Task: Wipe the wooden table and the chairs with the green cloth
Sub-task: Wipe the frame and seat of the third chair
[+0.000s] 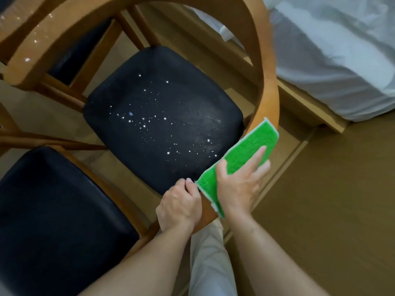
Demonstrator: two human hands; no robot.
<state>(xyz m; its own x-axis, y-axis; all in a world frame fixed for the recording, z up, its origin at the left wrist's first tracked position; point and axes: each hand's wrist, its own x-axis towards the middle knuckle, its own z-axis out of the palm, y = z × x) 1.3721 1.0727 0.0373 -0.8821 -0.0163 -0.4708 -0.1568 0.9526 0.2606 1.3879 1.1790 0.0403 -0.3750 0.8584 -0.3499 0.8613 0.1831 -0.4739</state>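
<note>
Nothing to read here as far as I can see, no labels, brand names, numbers or signs on anything in front of me.

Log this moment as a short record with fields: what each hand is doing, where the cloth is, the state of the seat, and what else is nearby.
left hand: grips the curved wooden backrest of the chair
right hand: presses the green cloth flat on the backrest, fingers straight
cloth position: draped over the rail, right of the seat
seat: black cushion, dotted with small white specks
nearby: second black seat at left, white bedding at upper right
</note>
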